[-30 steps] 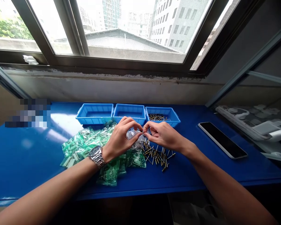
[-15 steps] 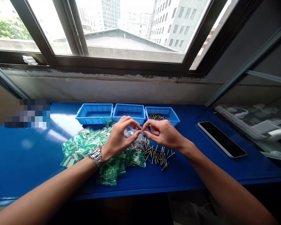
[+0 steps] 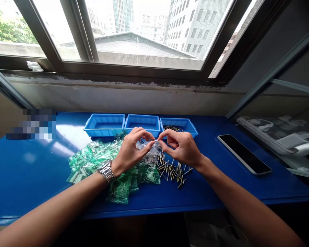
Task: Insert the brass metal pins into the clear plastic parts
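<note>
My left hand, wearing a metal watch at the wrist, pinches thumb against forefinger. Facing it, my right hand makes a similar pinch, the fingertips of both almost meeting. A thin pale pin-like piece spans the narrow gap between them; its ends are hidden in the fingers. Below my right hand lies a loose pile of small metal pins, brass, silver and dark. Below and left of my left hand spread many green plastic packets with pale parts inside. A clear bag lies behind the hands.
Three blue bins stand in a row behind: a left bin, a middle bin, and a right bin holding dark pins. A phone lies to the right on the blue table. A shelf with white items borders the right.
My right hand has drawn slightly to the right, so a little of the thin piece now shows between the fingertips. My left hand has barely moved.
</note>
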`<state>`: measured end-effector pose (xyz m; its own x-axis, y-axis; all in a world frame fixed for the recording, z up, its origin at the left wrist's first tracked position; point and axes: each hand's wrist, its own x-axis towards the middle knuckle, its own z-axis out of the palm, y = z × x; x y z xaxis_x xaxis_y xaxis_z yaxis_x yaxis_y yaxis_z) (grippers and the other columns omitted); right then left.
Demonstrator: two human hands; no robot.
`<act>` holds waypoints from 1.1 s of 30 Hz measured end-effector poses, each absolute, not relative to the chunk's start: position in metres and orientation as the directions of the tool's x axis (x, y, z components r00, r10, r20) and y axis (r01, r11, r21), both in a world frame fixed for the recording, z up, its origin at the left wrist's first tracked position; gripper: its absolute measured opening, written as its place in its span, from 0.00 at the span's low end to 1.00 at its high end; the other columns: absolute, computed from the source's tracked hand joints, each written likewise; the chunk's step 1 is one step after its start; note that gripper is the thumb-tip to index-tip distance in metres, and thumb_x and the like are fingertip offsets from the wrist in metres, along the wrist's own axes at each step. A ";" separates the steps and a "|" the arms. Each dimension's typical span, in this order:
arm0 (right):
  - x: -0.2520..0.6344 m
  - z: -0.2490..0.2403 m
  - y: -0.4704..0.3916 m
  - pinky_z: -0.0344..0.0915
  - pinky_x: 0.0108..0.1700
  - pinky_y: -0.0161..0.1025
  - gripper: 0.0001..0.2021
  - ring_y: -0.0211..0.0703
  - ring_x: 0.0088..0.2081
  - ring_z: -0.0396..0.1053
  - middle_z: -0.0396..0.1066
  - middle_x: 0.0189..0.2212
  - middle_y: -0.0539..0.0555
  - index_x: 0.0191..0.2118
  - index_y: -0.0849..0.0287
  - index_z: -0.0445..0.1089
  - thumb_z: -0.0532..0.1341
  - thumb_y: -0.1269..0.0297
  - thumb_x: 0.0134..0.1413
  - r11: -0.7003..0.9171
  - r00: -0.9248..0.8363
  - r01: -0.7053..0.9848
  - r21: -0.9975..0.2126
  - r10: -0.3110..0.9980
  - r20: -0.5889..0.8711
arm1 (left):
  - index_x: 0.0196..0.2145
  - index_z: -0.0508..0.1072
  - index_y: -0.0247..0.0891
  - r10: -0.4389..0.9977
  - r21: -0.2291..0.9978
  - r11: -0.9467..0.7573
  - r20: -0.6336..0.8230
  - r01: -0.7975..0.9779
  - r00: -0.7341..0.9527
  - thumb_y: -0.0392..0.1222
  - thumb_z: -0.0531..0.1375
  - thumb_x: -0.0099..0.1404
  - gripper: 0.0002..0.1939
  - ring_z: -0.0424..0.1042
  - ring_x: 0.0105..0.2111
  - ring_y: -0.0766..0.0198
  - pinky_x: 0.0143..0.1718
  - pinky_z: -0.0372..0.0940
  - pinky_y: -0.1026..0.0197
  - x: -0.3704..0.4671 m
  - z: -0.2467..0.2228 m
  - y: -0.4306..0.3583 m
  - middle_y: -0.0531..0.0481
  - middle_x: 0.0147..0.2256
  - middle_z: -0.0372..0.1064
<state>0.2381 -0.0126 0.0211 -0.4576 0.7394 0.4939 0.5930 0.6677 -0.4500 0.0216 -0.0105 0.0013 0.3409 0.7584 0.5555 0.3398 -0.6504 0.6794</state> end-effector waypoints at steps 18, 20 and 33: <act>0.233 0.014 -0.011 0.53 0.24 0.34 0.03 0.30 0.19 0.51 0.51 0.17 0.40 0.36 0.60 0.74 0.65 0.66 0.60 0.688 -0.433 0.512 -0.514 0.723 0.538 | 0.39 0.75 0.38 0.727 0.649 -0.687 0.613 0.329 0.310 0.37 0.64 0.69 0.02 0.69 0.40 0.61 0.42 0.66 0.56 0.022 0.002 -0.012 0.50 0.37 0.73; 0.231 0.011 -0.011 0.53 0.24 0.33 0.03 0.30 0.19 0.51 0.51 0.18 0.40 0.37 0.60 0.74 0.65 0.66 0.60 0.684 -0.456 0.498 -0.533 0.729 0.510 | 0.39 0.75 0.38 0.716 0.643 -0.698 0.617 0.317 0.326 0.36 0.64 0.69 0.01 0.69 0.40 0.61 0.42 0.66 0.56 0.023 0.001 -0.012 0.49 0.37 0.73; 0.229 0.015 -0.016 0.54 0.24 0.34 0.04 0.30 0.18 0.52 0.53 0.17 0.41 0.36 0.60 0.74 0.65 0.66 0.60 0.704 -0.390 0.520 -0.483 0.699 0.600 | 0.39 0.75 0.37 0.735 0.679 -0.677 0.607 0.283 0.302 0.39 0.64 0.70 0.03 0.70 0.38 0.62 0.40 0.67 0.58 0.022 0.004 -0.013 0.49 0.37 0.73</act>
<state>0.2292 -0.0161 0.0148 -0.3900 0.6989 0.5995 0.5199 0.7045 -0.4832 0.0224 -0.0135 0.0037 0.3017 0.7353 0.6069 0.2834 -0.6769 0.6793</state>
